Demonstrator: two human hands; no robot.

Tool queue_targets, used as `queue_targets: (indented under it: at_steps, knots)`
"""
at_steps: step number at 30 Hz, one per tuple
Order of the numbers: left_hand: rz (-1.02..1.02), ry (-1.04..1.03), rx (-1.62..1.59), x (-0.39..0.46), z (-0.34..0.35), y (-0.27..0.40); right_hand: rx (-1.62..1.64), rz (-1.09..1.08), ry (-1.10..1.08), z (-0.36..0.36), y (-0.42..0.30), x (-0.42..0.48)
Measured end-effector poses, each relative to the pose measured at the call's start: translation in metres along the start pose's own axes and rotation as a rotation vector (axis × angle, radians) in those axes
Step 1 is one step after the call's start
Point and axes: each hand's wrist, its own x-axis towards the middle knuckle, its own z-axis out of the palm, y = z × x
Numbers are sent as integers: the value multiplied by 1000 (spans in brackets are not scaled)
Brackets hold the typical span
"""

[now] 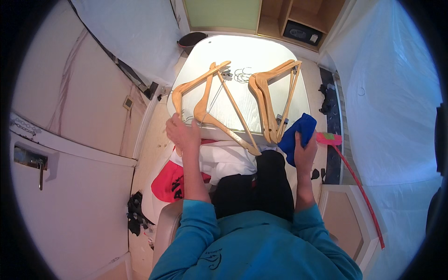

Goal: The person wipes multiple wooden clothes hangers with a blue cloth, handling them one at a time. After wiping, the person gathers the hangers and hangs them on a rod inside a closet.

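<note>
My left hand (183, 133) is closed around the lower arm of a wooden clothes hanger (190, 84) at the left of the table; the fingers hide part of that arm. Beside and partly under it lies a second wooden hanger (218, 124) with a trouser bar, one end reaching past the table's near edge. In my right hand (305, 150) is a bunched blue cloth (297, 134), held at the table's near right corner. Close to that cloth, several stacked wooden hangers (262, 101) with metal clips lie on the right side, hooks pointing left.
The white table (241, 50) stands before my knees. White and red clothing (224, 161) is heaped across my lap and left side. A red-handled brush or broom (329, 139) is at the right, a dark bucket (191, 40) behind the table, and a door (77, 203) at the left.
</note>
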Motion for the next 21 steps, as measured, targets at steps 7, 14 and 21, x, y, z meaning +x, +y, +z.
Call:
queue_targets:
  at_steps: [7, 14, 21]
  knots:
    - [-339, -450, -236, 4, 5, -65, 539, 345, -250, -6, -28, -15]
    - [-544, -450, -867, 0, 11, -66, 720, 484, -372, -2, -11, -25]
    - [-451, -403, -1026, 0, -22, -45, 930, 542, -332, 2, -2, -32]
